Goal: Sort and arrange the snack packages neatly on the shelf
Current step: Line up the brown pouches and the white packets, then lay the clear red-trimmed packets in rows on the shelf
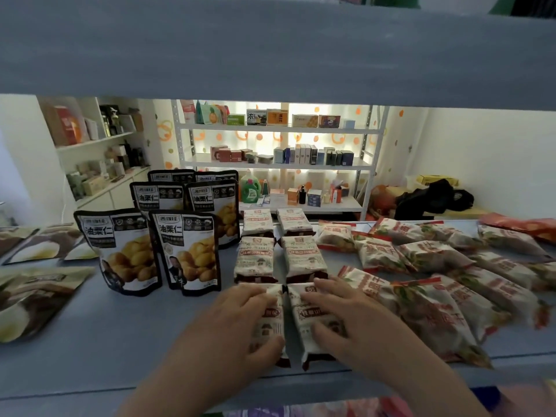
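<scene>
Step in hand: squaring the front pair of the two-column block of white packets (pixel 304 257) on the blue shelf (pixel 90 341). The left hand (pixel 240 320) lies palm-down on the left front packet (pixel 272 323) and the right hand (pixel 346 314) on the right front packet (pixel 304 320). Fingers are spread and pressing, and neither hand is closed round anything. The pair sits at 6 o'clock of the block, near the shelf's front lip. Judged next: slide both into line with the rows at 12 o'clock. Black pouches (pixel 186 251) stand upright at 10 o'clock. Red-trimmed packets (pixel 433 314) lie skewed and overlapping at 3 o'clock, crowding the right packet; contact cannot be told. Pale pouches (pixel 36 293) lie flat at 9 o'clock.
</scene>
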Demonstrator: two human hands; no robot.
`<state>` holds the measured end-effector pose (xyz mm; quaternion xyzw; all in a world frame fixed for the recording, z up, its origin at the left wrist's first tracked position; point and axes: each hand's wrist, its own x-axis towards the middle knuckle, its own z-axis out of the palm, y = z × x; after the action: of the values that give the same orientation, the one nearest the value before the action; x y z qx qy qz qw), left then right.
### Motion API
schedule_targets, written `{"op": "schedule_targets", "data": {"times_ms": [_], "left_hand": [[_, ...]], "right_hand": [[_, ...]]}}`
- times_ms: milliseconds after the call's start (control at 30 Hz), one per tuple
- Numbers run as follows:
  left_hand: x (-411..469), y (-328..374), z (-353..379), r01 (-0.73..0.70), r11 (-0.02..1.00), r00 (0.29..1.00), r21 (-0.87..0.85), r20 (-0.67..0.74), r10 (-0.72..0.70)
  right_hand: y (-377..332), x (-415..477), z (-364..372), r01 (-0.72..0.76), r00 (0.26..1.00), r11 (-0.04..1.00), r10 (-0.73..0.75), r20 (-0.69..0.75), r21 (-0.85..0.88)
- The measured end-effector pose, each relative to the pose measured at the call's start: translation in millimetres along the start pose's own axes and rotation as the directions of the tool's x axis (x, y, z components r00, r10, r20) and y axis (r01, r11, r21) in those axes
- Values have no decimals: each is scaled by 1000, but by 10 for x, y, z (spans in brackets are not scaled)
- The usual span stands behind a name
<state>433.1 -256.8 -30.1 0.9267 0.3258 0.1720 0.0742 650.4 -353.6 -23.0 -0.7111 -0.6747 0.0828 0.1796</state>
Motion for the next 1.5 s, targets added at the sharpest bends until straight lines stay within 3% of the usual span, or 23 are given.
{"op": "schedule_targets", "data": {"times_ms": [333, 600, 933, 1100, 1233, 1333, 1500], "left_hand": [[-72, 51, 88, 18, 998, 999, 57, -46, -15], [163, 197, -115, -9, 997, 1000, 82, -19, 10], [1244, 798, -59, -174, 964, 985, 199, 33, 171], [2110, 893, 298, -147, 952, 981, 269, 164, 105], [2608, 893, 510, -103, 948, 961, 302, 277, 16], [2795, 879, 606, -32, 951, 945, 308, 320, -72], [2904, 865, 678, 5, 952, 929, 307, 350, -118]], "right_hand": [[-57, -121, 146, -74, 988, 996, 66, -140, -53], [-23, -173, -80, 31, 995, 997, -37, -88, -67], [1167, 182, -1059, 107, 990, 961, -127, -61, -255], [1832, 800, -1153, 69, 986, 928, -7, 169, -366], [1998, 1144, -1033, 61, 926, 955, 55, 374, -291], [2049, 1262, -985, 96, 910, 967, 10, 414, -236], [2243, 1259, -1033, 149, 927, 942, -28, 374, -300]]}}
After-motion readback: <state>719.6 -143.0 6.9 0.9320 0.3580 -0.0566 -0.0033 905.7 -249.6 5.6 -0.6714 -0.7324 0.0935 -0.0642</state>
